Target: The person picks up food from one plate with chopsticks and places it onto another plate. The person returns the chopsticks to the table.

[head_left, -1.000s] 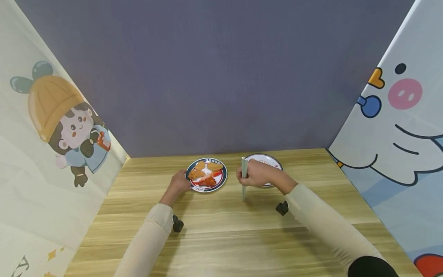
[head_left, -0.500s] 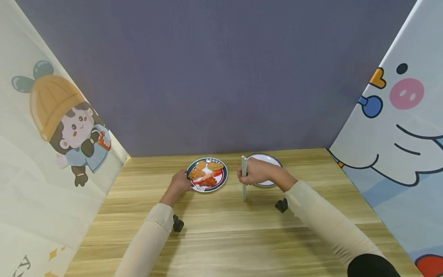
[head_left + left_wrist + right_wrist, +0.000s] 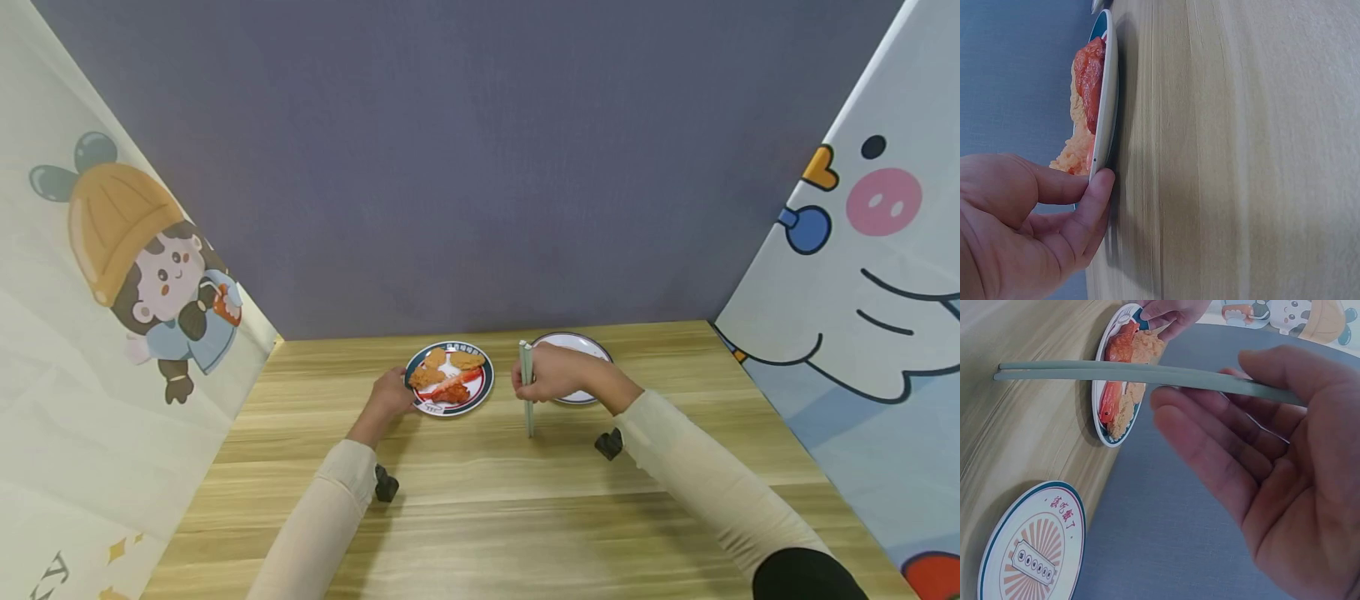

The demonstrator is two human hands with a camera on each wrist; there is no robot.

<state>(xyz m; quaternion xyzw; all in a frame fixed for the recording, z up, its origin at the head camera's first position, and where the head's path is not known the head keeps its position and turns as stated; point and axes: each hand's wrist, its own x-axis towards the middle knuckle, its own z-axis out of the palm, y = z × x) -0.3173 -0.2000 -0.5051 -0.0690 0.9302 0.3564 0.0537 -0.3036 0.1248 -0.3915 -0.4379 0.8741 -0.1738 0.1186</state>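
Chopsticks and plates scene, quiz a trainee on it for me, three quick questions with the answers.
1. True or false: the left hand holds nothing.
2. Multiple choice: the right hand holds A, a spoon; B, chopsticks; C, a cup.
3. Short answer: in the right wrist view, what colour are the large characters on the lower plate?

Key: 1, false, the left hand pinches the food plate by its rim; 2, B; 3, red.
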